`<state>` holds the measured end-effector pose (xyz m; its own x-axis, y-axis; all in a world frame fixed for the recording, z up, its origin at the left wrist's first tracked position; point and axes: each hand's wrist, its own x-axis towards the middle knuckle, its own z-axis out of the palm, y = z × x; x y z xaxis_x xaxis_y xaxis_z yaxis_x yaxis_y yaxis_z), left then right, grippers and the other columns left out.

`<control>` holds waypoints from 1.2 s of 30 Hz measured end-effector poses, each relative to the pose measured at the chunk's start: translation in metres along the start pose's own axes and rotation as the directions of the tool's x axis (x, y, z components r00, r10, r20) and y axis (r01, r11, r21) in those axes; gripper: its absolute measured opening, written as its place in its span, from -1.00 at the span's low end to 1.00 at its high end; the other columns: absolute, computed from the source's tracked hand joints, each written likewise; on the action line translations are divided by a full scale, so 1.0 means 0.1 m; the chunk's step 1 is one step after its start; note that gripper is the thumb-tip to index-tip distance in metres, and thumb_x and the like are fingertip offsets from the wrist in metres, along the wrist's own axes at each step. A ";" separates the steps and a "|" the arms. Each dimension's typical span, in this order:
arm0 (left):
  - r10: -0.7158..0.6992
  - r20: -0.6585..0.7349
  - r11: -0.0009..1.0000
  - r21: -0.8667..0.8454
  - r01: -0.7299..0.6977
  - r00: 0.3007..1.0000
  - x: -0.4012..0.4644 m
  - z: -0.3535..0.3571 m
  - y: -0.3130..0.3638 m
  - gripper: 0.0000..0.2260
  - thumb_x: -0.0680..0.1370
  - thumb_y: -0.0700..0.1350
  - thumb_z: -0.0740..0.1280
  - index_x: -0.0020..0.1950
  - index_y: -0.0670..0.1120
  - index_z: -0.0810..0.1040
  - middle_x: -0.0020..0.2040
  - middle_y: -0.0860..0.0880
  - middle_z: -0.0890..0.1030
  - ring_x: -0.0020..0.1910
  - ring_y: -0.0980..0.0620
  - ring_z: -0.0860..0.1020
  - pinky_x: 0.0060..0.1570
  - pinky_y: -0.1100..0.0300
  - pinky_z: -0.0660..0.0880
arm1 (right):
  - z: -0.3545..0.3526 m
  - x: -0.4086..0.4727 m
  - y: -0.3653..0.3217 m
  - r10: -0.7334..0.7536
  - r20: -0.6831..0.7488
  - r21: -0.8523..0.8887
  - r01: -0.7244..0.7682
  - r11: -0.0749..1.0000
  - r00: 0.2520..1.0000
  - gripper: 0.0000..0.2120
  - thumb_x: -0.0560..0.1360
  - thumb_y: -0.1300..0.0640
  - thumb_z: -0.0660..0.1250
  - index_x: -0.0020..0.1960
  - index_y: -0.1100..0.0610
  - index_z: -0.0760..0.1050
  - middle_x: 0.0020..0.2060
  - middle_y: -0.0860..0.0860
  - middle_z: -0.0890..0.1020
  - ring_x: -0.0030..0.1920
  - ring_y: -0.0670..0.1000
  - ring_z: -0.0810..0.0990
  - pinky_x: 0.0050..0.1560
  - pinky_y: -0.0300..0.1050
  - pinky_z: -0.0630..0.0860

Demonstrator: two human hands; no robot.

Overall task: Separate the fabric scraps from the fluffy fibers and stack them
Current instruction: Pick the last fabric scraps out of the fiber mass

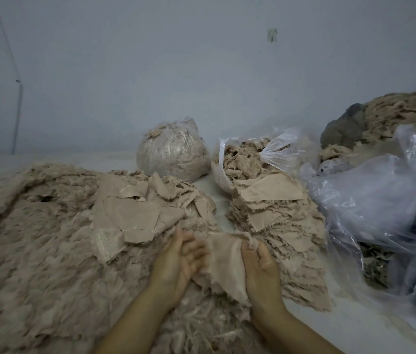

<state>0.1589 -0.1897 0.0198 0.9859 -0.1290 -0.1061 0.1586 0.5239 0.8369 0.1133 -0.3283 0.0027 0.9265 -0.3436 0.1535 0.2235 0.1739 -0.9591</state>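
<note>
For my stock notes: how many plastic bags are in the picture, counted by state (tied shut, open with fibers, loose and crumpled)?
Tied bag: 1
Open bag of fibers: 1
Loose crumpled bag: 1
Total: 3
</note>
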 end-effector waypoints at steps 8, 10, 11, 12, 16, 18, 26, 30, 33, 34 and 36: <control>0.013 0.290 0.855 0.494 -0.161 0.957 -0.16 0.08 -0.15 -0.62 0.45 -0.23 0.44 0.21 -0.03 0.42 -0.05 -0.06 0.61 -0.38 0.21 0.56 -0.45 0.41 0.43 | -0.04 0.16 -0.11 -0.205 0.022 -0.217 0.205 0.954 0.979 -0.80 0.59 0.23 0.18 -0.19 0.11 0.46 -0.53 -0.13 0.48 -0.53 -0.21 0.37 -0.50 -0.35 0.31; -0.012 0.262 0.859 0.497 -0.124 0.965 -0.16 0.09 -0.10 -0.67 0.47 -0.28 0.39 0.19 -0.08 0.43 -0.12 -0.08 0.60 -0.46 0.22 0.52 -0.53 0.40 0.38 | -0.06 0.24 -0.15 -0.223 0.012 -0.223 0.220 0.950 0.975 -0.79 0.60 0.19 0.21 -0.19 0.14 0.49 -0.53 -0.13 0.46 -0.50 -0.17 0.35 -0.48 -0.31 0.30; -0.042 0.278 0.864 0.492 -0.105 0.960 -0.16 0.09 -0.09 -0.69 0.47 -0.30 0.39 0.16 -0.10 0.44 -0.22 -0.06 0.59 -0.53 0.21 0.46 -0.60 0.39 0.33 | -0.06 0.29 -0.19 -0.230 0.002 -0.215 0.225 0.950 0.973 -0.78 0.60 0.18 0.22 -0.20 0.13 0.51 -0.51 -0.13 0.47 -0.48 -0.16 0.37 -0.47 -0.30 0.31; -0.071 0.303 0.865 0.493 -0.092 0.950 -0.15 0.08 -0.09 -0.73 0.48 -0.31 0.38 0.14 -0.13 0.45 -0.31 -0.04 0.58 -0.56 0.20 0.41 -0.64 0.38 0.28 | -0.05 0.36 -0.26 -0.241 -0.002 -0.206 0.235 0.950 0.971 -0.76 0.60 0.16 0.23 -0.22 0.09 0.52 -0.50 -0.13 0.49 -0.47 -0.16 0.38 -0.46 -0.30 0.32; -0.105 0.321 0.788 0.604 -0.118 0.941 -0.13 0.04 -0.13 -0.88 0.53 -0.33 0.33 0.01 -0.16 0.50 -0.36 -0.04 0.50 -0.57 0.18 0.32 -0.61 0.35 0.26 | -0.02 0.80 -0.74 -0.284 0.028 -0.240 0.282 0.929 0.959 -0.66 0.58 0.10 0.28 -0.38 0.02 0.49 -0.54 -0.16 0.49 -0.54 -0.20 0.39 -0.53 -0.32 0.28; -0.068 0.270 0.793 0.599 -0.113 0.960 -0.11 0.03 -0.16 -0.94 0.55 -0.30 0.31 -0.05 -0.16 0.51 -0.29 -0.15 0.44 -0.61 0.17 0.27 -0.60 0.35 0.25 | -0.09 1.15 -0.98 -0.255 0.020 -0.337 0.247 0.909 0.967 -0.74 0.55 0.02 0.32 -0.20 0.18 0.57 -0.40 -0.04 0.56 -0.40 -0.07 0.48 -0.44 -0.28 0.30; 0.276 0.059 0.471 0.862 -0.188 0.959 0.06 -0.13 -0.12 -0.72 0.53 -0.04 0.35 0.13 0.16 0.31 -0.52 0.07 0.41 -0.57 0.17 0.35 -0.51 0.33 0.27 | -0.30 1.17 -0.91 -0.408 0.113 -0.770 0.339 0.540 0.906 -0.97 0.53 0.12 0.27 -0.07 0.00 0.47 -0.22 -0.12 0.55 -0.22 -0.16 0.54 -0.31 -0.26 0.33; 0.308 0.069 0.314 0.934 -0.170 0.949 0.05 -0.13 -0.16 -0.80 0.52 -0.02 0.34 0.09 0.14 0.40 -0.40 0.10 0.47 -0.38 0.20 0.46 -0.46 0.40 0.26 | 0.05 0.61 -0.19 -0.009 0.503 -0.807 0.473 0.354 0.864 -0.63 0.53 -0.02 0.30 0.31 0.02 0.40 0.05 -0.02 0.54 0.02 -0.13 0.55 0.00 -0.24 0.44; 0.337 0.096 0.119 0.982 -0.144 0.937 0.00 -0.13 -0.13 -0.72 0.52 0.00 0.33 -0.38 0.03 0.42 -0.45 0.11 0.43 -0.41 0.16 0.42 -0.48 0.36 0.26 | 0.15 0.57 0.04 0.046 0.439 -0.885 0.424 0.193 0.897 -0.65 0.60 0.06 0.19 0.34 0.15 0.32 0.20 0.13 0.47 0.19 0.15 0.49 0.05 -0.08 0.40; 0.356 0.122 0.049 0.988 -0.149 0.927 -0.01 -0.13 -0.14 -0.69 0.51 0.02 0.33 -0.41 0.02 0.38 -0.45 0.11 0.43 -0.42 0.18 0.40 -0.46 0.32 0.26 | 0.16 0.57 0.04 0.010 0.439 -0.881 0.428 0.204 0.898 -0.74 0.60 0.12 0.17 0.25 0.17 0.40 0.14 0.14 0.53 0.14 0.14 0.51 -0.01 -0.09 0.39; 0.415 0.243 -0.084 0.970 -0.229 0.877 -0.07 -0.11 -0.13 -0.88 0.52 0.02 0.30 -0.21 0.10 0.46 -0.21 0.15 0.49 -0.23 0.14 0.48 -0.28 0.28 0.35 | 0.13 0.51 0.05 -0.083 0.506 -0.813 0.506 0.288 0.859 -0.83 0.60 0.16 0.17 0.08 0.18 0.50 -0.01 0.12 0.59 0.02 0.11 0.55 -0.12 -0.14 0.33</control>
<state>0.1510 -0.1865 0.0043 0.9176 -0.1002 0.3846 -0.2898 -0.8309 0.4751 0.1655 -0.3331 0.0092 0.9303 0.1570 0.3314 0.2872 -0.8740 -0.3920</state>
